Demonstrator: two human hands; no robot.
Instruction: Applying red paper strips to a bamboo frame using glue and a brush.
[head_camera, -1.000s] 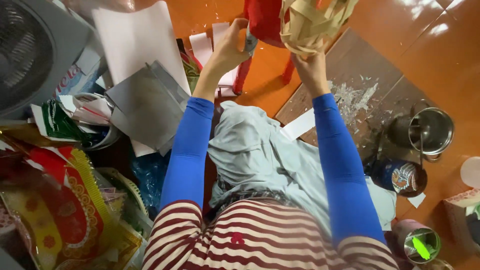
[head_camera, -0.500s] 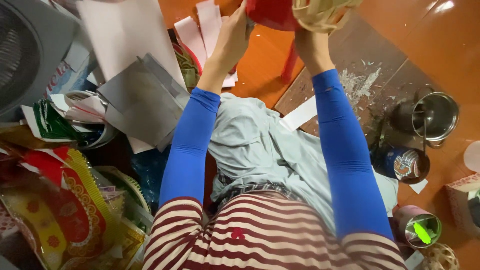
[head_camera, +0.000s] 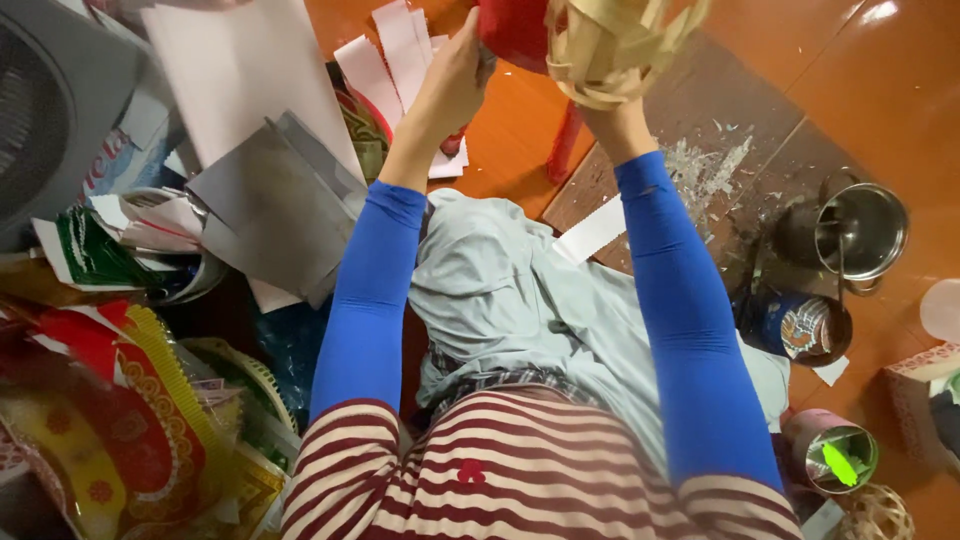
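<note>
Both my arms, in blue sleeves, reach up to the top of the view. My left hand grips a red object whose top is cut off by the frame edge. My right hand is under a woven frame of pale bamboo strips and holds it up; most of its fingers are hidden behind the strips. The red object and the woven frame touch each other. A grey cloth lies across my lap below them.
White paper strips and grey card sheets lie at upper left. Red and gold decorated paper goods pile at lower left. A steel pot, a tin, a small cup and paper scraps sit on the orange floor at right.
Both hands have lifted the red object and the woven frame higher, so more of them is cut off at the top. The view has shifted slightly.
</note>
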